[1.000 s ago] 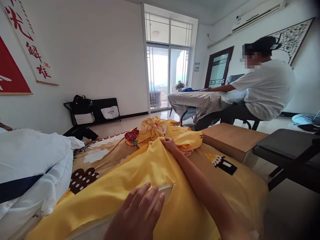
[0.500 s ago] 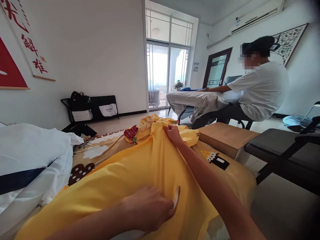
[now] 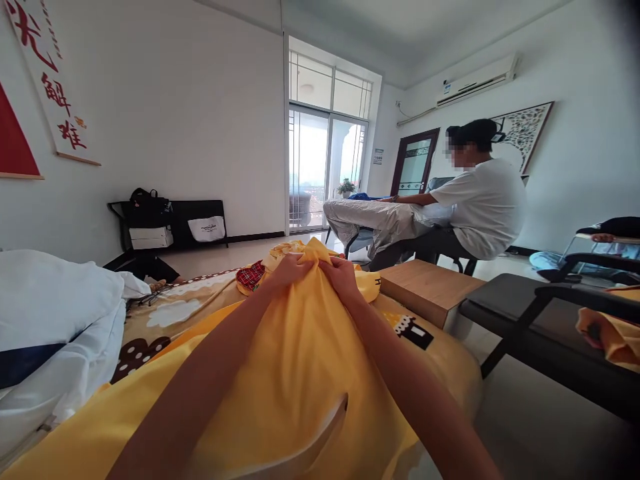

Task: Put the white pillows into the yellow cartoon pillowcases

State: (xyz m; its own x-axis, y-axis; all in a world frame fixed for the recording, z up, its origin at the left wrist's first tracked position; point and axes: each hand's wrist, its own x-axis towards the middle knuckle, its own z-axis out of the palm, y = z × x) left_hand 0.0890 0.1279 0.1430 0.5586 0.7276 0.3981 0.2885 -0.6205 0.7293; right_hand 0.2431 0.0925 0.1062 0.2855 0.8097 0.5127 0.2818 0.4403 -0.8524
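Note:
A large yellow fabric cover (image 3: pixel 295 353) is spread over the patterned bedding in front of me. My left hand (image 3: pixel 293 270) and my right hand (image 3: pixel 341 275) are side by side at its far part, each closed on the cloth. Between them the fabric is gathered into a raised peak, and folds run from it toward me. A curved slit with a pale edge (image 3: pixel 320 437) opens in the cover near my body. Beyond my hands lies a bunched part of cloth with a red plaid patch (image 3: pixel 250 275).
White bedding (image 3: pixel 55 300) lies at the left. A cardboard-brown box (image 3: pixel 433 283) and a black armchair (image 3: pixel 520 313) stand at the right. Farther back, a person in a white shirt (image 3: pixel 483 207) sits at a covered table (image 3: pixel 370 210). A black bench with bags (image 3: pixel 183 223) is by the wall.
My left hand has moved forward from near the slit to the far gathered part and now grips the cloth beside my right hand. The camera view has tilted up and shifted slightly right.

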